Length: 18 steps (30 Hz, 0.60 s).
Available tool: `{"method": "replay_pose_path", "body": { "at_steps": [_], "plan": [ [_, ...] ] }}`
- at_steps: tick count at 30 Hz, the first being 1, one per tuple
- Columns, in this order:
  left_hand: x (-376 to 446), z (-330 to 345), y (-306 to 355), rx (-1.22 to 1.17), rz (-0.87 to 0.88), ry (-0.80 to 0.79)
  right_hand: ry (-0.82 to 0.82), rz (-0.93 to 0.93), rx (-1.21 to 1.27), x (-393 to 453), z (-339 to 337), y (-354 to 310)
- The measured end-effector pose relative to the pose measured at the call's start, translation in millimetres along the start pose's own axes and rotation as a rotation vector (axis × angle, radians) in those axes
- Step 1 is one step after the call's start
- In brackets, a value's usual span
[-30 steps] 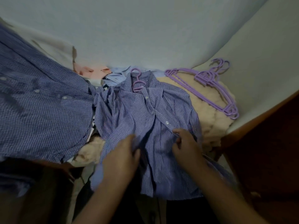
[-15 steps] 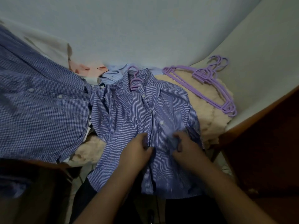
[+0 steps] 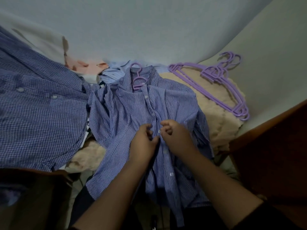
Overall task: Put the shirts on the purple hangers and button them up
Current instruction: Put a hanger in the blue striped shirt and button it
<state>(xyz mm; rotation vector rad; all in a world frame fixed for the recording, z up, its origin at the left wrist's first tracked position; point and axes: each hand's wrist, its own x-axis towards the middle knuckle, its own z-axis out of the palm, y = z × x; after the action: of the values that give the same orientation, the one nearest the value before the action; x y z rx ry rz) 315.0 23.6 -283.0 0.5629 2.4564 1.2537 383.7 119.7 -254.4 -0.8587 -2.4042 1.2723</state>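
1. Striped shirt (image 3: 132, 117) lies front-up on the middle of the bed, collar toward the far wall, already on a purple hanger (image 3: 137, 78) whose hook pokes out of the neck.
2. Its upper buttons look fastened; the placket lower down is open, with loose buttons showing near the hem.
3. Left hand (image 3: 142, 143) pinches the left edge of the placket with curled fingers; right hand (image 3: 174, 135) pinches the opposite edge at a button (image 3: 159, 131), the two nearly touching at mid-chest.
4. Judged from this, the step in hand is doing up the middle button, with several left below.
5. Thin woven cotton like this should be light, limp and prone to bunching; best held right at the placket, one edge per hand, close to the button and its hole, keeping the cloth taut.
6. Checked shirt (image 3: 38, 113) spreads over the bed's left side, touching the striped one.
7. Spare purple hangers (image 3: 221, 87) lie stacked on a cream fleece blanket (image 3: 216, 123) near the right edge.
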Motion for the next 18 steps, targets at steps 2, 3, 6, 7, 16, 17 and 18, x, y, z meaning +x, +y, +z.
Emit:
{"method": "replay_pose_path", "body": {
  "at_steps": [2,3,6,7,16,17,18],
  "plan": [
    [6.2,0.2,-2.4,-0.029,-0.026,0.028,0.003,0.025,-0.018,7.7,9.5,2.8],
    [9.2,-0.2,-4.2,-0.044,-0.039,0.049,0.004,0.04,-0.008,10.4,13.4,4.1],
    [15.9,-2.2,-9.2,-0.15,-0.104,0.062,0.024,0.079,0.014,16.8,20.8,8.5],
    [17.9,-2.5,-10.9,-0.194,-0.131,0.057,0.028,0.102,0.012,17.9,21.8,9.5],
    [19.3,-4.9,-11.7,-0.469,-0.273,-0.037,0.06,0.209,-0.089,21.2,17.1,14.9],
    [18.0,-5.3,-11.5,-0.475,-0.284,-0.05,0.044,0.223,-0.101,20.4,15.1,14.6],
    [16.7,-6.1,-11.3,-0.47,-0.292,-0.062,0.021,0.231,-0.122,19.4,13.5,14.6]
  ]
}}
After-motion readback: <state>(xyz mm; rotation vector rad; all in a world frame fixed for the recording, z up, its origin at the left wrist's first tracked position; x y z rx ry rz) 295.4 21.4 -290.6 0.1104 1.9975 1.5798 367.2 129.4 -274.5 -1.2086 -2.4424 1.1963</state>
